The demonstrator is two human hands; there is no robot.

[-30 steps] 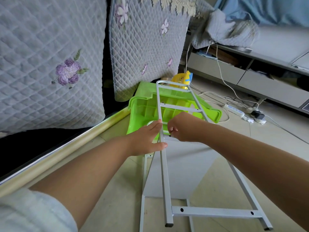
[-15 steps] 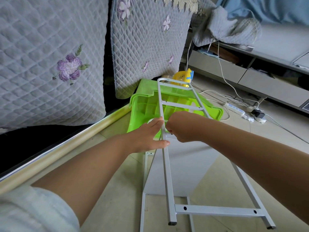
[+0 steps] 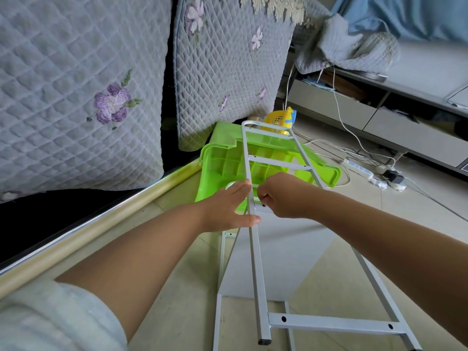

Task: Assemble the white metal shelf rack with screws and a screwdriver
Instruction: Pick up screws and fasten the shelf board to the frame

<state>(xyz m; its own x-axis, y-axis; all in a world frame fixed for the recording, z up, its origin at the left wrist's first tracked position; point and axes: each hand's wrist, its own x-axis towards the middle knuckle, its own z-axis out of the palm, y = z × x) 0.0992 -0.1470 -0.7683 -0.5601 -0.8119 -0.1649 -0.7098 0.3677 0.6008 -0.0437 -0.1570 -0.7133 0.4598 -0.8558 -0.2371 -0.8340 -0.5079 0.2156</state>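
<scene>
On the tiled floor beside a green plastic bin [image 3: 222, 163], the white ladder-like side frame [image 3: 255, 262] stands over a white shelf panel [image 3: 278, 252]. The left hand [image 3: 228, 206] braces the frame's upright with straight fingers, probably to keep the holes lined up. The right hand [image 3: 283, 196], fingers curled, pinches something small at the joint, likely a screw, though it cannot be made out
</scene>
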